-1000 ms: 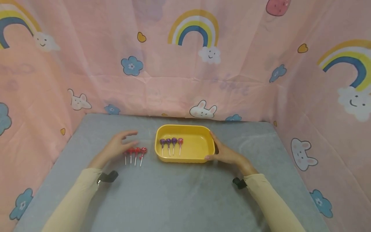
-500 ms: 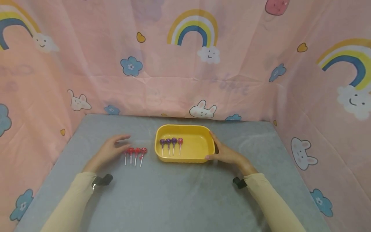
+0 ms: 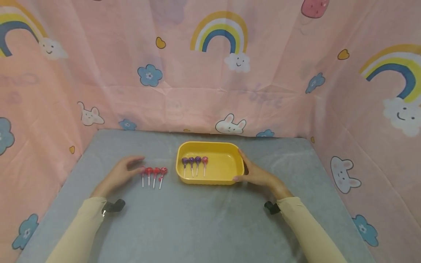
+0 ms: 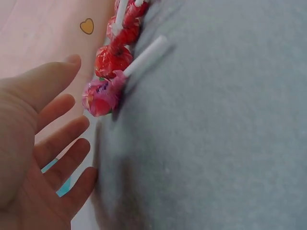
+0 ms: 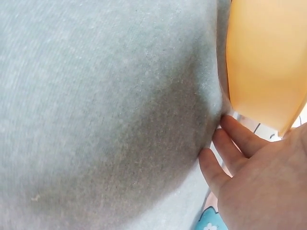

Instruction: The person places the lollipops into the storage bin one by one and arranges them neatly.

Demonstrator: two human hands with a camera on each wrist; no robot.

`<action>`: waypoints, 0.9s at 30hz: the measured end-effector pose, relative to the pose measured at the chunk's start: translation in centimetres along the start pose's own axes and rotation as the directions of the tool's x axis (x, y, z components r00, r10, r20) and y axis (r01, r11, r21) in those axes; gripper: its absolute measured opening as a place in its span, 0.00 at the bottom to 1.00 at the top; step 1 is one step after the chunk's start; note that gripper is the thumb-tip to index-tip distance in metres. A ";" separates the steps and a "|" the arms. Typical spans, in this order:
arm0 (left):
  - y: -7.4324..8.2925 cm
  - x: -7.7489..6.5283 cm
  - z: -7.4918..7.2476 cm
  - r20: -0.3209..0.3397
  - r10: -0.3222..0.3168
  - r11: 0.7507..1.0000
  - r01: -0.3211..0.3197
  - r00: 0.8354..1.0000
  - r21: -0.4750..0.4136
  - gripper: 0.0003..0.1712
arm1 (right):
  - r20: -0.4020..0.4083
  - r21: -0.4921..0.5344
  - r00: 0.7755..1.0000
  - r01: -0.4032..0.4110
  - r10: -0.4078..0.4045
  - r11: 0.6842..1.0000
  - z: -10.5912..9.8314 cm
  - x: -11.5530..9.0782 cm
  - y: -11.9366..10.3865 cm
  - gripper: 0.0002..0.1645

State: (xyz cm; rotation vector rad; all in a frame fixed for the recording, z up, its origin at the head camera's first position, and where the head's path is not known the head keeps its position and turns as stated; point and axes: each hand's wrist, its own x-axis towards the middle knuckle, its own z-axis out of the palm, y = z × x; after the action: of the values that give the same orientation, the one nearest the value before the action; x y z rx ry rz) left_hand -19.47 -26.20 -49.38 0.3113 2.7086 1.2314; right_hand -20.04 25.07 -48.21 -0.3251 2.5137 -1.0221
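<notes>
My left hand [image 3: 120, 173] is beside the left end of a row of lollipops, its fingers spread and holding nothing. Nearest to it is a pink-wrapped lollipop [image 4: 101, 98], just off the thumb in the left wrist view. Three red-wrapped lollipops [image 3: 156, 171] continue the row to the right, white sticks toward the person. My right hand [image 3: 258, 174] holds the right end of a yellow tray [image 3: 227, 166], thumb at the front corner and a finger along the far side. Inside the tray's left part lie three purple lollipops [image 3: 192, 160] and one pinkish-red lollipop [image 3: 205, 160].
The grey cloth-covered table [image 3: 197, 226] reaches back to a pink printed curtain [image 3: 197, 102], which also hangs on the left and right. A dark wrist strap device [image 3: 113, 206] sits on the left sleeve, another dark device [image 3: 272, 207] on the right.
My left hand has drawn back left and slightly toward the person, off the red lollipops, uncovering more of the row. The right hand and the tray have stayed in place.
</notes>
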 end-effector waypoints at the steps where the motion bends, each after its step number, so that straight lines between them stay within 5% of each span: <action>1: -0.2 0.0 0.0 0.000 0.001 1.000 -0.001 1.000 0.000 0.34 | -0.001 0.003 1.000 -0.001 0.001 1.000 0.0 0.0 0.0 0.73; 15: -1.6 0.2 0.8 -0.028 0.071 0.993 -0.068 0.997 0.094 0.24 | -0.001 0.011 1.000 0.000 0.000 1.000 0.0 0.0 -0.1 0.74; 27: -1.4 0.1 0.8 -0.058 0.116 0.987 -0.109 0.991 0.120 0.22 | -0.011 -0.004 1.000 0.009 -0.009 1.000 0.1 0.0 -0.1 0.73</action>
State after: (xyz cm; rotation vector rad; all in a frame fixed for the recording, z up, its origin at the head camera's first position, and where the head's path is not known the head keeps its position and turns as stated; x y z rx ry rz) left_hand -19.57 -26.51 -50.95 0.4523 2.8613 1.1311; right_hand -20.01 24.95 -48.16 -0.3337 2.5267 -1.0250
